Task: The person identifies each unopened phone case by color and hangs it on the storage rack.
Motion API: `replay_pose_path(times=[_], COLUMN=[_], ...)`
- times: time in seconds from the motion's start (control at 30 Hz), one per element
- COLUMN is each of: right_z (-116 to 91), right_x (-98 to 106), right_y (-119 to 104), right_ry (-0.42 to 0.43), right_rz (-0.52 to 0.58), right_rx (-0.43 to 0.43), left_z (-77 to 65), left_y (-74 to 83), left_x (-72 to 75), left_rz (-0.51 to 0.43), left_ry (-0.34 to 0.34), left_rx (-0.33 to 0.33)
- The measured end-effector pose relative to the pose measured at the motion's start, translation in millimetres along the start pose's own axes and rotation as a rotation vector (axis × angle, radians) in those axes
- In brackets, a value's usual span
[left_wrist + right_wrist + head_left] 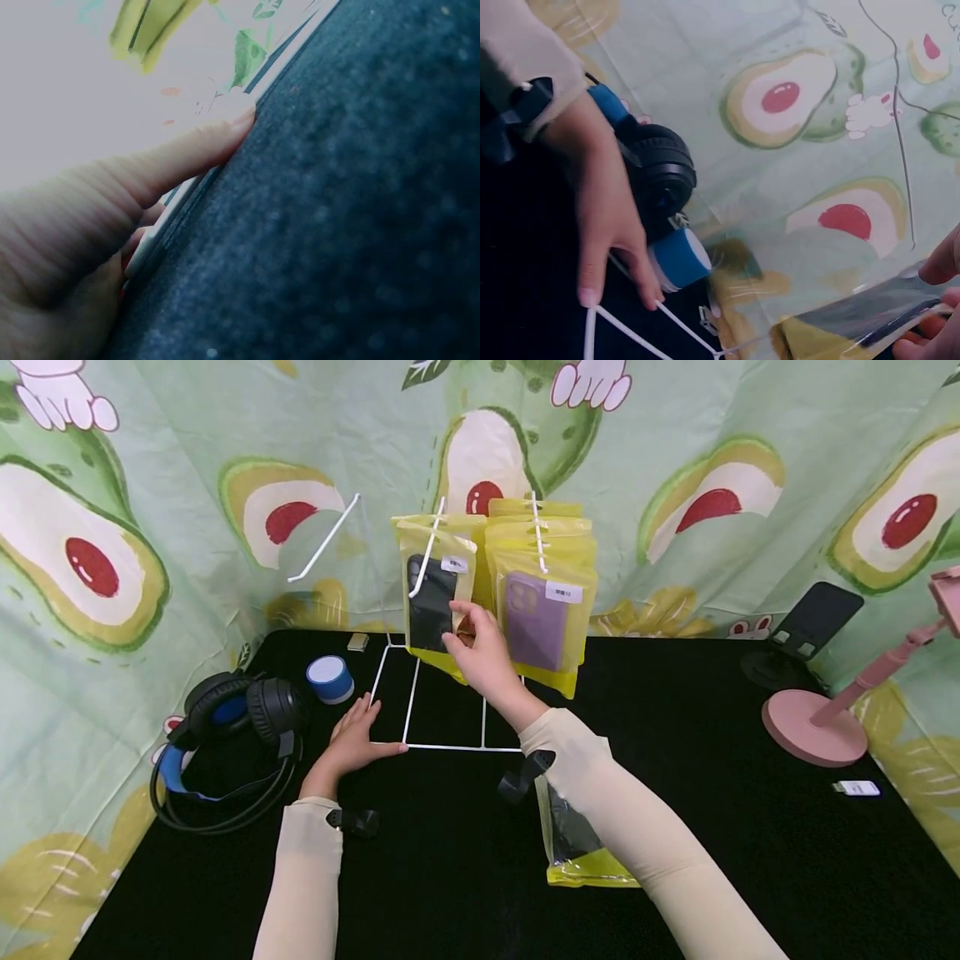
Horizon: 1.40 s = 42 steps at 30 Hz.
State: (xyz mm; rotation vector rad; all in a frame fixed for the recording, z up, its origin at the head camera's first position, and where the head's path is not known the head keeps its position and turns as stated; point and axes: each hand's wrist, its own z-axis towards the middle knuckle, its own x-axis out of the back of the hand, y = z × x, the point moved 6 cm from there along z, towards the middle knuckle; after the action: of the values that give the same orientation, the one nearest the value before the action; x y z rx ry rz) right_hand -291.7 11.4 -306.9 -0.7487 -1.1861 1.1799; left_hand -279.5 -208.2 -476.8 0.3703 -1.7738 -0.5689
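Note:
A white wire rack [444, 747] stands on the black table with three hooks. My left hand [350, 739] rests on its front left corner, thumb on the front bar and fingers along the left side. The left wrist view shows the thumb [191, 154] laid against the white bar. On the middle hook hangs a yellow-edged pouch [429, 610] with a black phone case inside. My right hand [487, 656] pinches the pouch's right edge between thumb and fingers. Several similar pouches fill the right hook, the front one holding a purple phone case [536, 622]. The left hook [324, 539] is bare.
Another pouched phone case [573, 835] lies under my right forearm. Black headphones [240, 718] and a blue round speaker [330, 680] sit at the left. A pink stand [813, 727], a black phone stand [813, 618] and a small white stick [857, 788] are at the right.

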Motion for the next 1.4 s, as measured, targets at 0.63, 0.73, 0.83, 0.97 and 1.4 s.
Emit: replay_pose_path(times=[0.63,0.73,0.83,0.97,1.4], right_z=[-99,-108,-117,-129,-166], right_x=[72,95,118,142,166], right_y=[68,85,101,119,139], right_ry=[-0.219,-0.181,-0.157,-0.144,-0.259], right_rz=[0.052,0.006,-0.048,-0.105,-0.217], right_rx=[-0.14,-0.206,-0.265,-0.342,-0.538], left_z=[0.9,1.5,2.4,2.1,0.9], left_y=[-1.8,-2.1,-2.2,-2.7,-0.9], left_x=[3.8,2.5,0.0,-2.5,-1.6], left_rz=[0.008,0.01,0.009,0.002,0.001], left_ry=[0.021,0.018,0.018,0.022,0.018], left_rx=[0.001,0.003,-0.004,-0.013,0.015])
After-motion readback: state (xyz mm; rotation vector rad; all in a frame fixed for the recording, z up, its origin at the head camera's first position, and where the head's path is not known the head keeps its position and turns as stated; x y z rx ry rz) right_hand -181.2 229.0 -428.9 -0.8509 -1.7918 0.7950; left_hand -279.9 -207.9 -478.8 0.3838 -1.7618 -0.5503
